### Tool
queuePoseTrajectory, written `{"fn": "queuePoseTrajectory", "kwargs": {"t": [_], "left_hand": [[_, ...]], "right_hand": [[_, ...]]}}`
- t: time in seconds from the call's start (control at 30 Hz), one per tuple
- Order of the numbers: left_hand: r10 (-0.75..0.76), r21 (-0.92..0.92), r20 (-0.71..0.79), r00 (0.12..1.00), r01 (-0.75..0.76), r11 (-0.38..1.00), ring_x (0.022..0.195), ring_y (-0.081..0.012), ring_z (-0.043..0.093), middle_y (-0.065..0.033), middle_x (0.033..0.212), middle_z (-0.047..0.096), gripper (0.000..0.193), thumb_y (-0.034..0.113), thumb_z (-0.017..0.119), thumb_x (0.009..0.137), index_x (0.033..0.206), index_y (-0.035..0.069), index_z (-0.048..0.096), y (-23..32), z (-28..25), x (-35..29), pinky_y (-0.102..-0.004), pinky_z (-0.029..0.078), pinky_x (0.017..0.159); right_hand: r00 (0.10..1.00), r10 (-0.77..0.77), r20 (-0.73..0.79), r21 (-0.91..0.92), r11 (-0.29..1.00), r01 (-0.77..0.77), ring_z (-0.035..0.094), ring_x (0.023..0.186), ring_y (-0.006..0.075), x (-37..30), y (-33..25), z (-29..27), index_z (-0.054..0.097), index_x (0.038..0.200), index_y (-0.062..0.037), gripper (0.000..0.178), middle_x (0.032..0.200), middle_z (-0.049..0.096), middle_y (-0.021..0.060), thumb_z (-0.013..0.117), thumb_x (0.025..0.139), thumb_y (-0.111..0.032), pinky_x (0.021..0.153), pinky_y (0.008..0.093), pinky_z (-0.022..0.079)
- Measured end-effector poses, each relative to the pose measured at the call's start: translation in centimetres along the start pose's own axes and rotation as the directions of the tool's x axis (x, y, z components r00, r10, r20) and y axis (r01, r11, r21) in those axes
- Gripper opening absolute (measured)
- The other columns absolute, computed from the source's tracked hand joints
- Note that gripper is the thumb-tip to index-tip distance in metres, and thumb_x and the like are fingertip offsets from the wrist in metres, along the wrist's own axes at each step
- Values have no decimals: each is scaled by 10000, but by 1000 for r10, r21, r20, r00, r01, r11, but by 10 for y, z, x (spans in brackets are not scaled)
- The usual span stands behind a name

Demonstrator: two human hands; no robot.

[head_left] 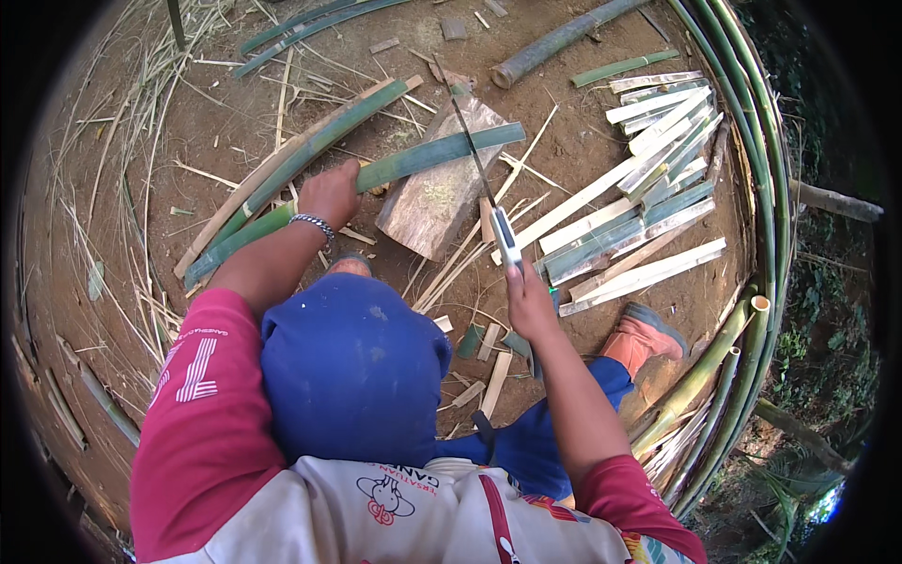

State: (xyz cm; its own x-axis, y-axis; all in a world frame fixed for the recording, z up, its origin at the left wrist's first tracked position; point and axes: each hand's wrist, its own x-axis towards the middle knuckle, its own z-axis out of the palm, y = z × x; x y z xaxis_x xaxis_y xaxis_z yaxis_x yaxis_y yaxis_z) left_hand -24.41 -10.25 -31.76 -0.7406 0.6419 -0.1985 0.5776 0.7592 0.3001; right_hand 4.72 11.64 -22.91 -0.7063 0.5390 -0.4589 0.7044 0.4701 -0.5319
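Note:
A long green bamboo strip (413, 162) lies slantwise across a wooden block (427, 209), its right end reaching past the block. My left hand (331, 195), with a chain bracelet at the wrist, is closed around the strip just left of the block. In my right hand (530, 303) is the pale handle of a hand saw (475, 155). The saw's thin blade points away from me and crosses the strip near its right end. Whether the teeth have cut into the bamboo is too small to tell. Pale sawdust dots the block.
Split bamboo pieces (648, 169) are heaped to the right. More long strips (319, 141) lie left of the block, and a bamboo pole (564, 42) lies beyond it. Long bamboo stems (766, 141) curve along the right edge. Shavings (141, 122) litter the dirt at left.

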Motion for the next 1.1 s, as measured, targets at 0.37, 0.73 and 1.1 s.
{"fn": "queuePoseTrajectory", "kwargs": {"t": [0.37,0.73,1.1], "left_hand": [[-25,-3,-19,1000,25,1000,864,-400,702,-200,914,711,217,166,638,833,1012,86,545,-4,1,0,-513,555,763],[-88,10,18,996,88,996,884,-399,693,-191,942,711,314,185,726,801,1049,92,558,-8,6,2,-510,547,777],[-21,-7,19,1000,21,1000,888,-395,685,-172,940,701,254,194,687,841,1035,103,549,-8,-5,-2,-516,539,785]], "right_hand": [[997,67,24,37,997,-68,639,931,494,-75,33,4,516,1312,-64,467,936,666,273,400,1057,-438,805,539,494],[1000,12,10,-4,1000,-12,624,931,496,-18,-16,-1,569,1149,-22,498,916,650,274,384,1062,-476,805,513,486],[994,98,54,-44,994,-96,618,936,514,-66,28,-3,552,1240,-116,397,960,660,279,426,1046,-438,788,564,478]]}}
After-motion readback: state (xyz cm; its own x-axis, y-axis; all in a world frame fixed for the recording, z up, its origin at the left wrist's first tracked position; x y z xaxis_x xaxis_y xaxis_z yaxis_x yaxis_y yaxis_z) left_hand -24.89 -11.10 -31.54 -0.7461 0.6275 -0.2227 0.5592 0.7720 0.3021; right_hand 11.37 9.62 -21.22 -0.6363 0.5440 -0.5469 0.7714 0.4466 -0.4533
